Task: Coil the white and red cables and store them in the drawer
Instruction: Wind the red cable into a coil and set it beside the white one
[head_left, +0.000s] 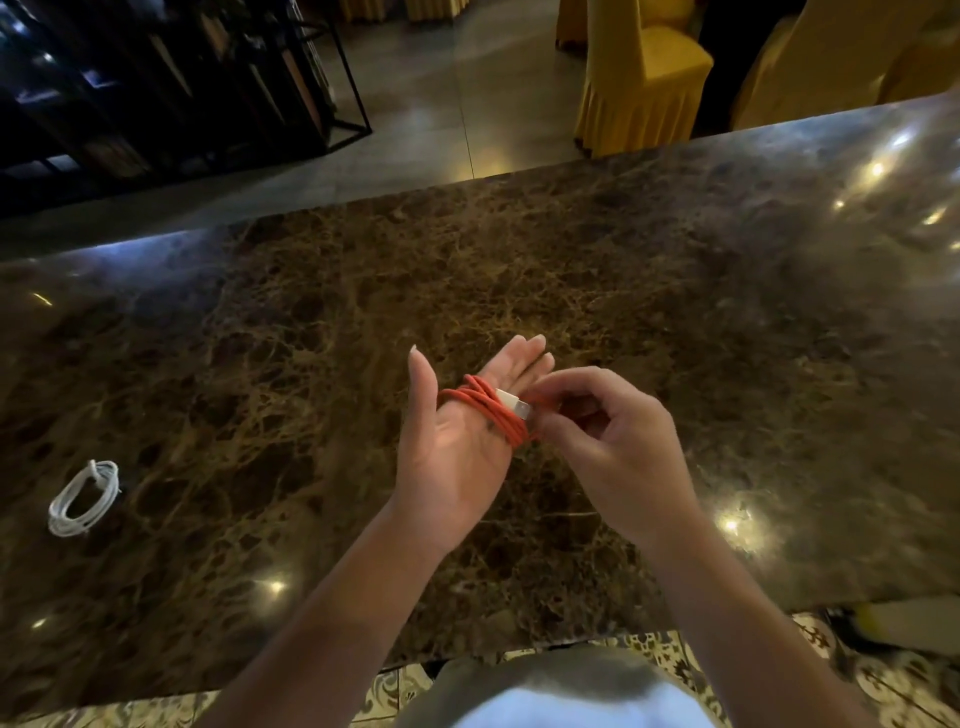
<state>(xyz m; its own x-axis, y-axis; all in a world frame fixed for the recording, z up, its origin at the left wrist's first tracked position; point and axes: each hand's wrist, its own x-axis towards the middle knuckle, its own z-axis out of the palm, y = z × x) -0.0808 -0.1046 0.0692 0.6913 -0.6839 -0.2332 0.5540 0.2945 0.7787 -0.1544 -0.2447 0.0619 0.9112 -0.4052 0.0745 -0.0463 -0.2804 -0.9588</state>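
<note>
The red cable (488, 408) is wound in several loops around the fingers of my left hand (457, 441), which is held flat, palm up, fingers straight. Its white plug (511, 404) lies across the loops. My right hand (608, 441) pinches the cable's end just right of the plug. The white cable (83, 499) lies coiled on the marble counter (311, 338) at the far left, apart from both hands. No drawer is in view.
The counter's near edge runs just in front of my body, above a patterned tile floor (883, 670). Beyond the far edge stand yellow-covered chairs (644, 78) and a dark metal shelf rack (182, 78).
</note>
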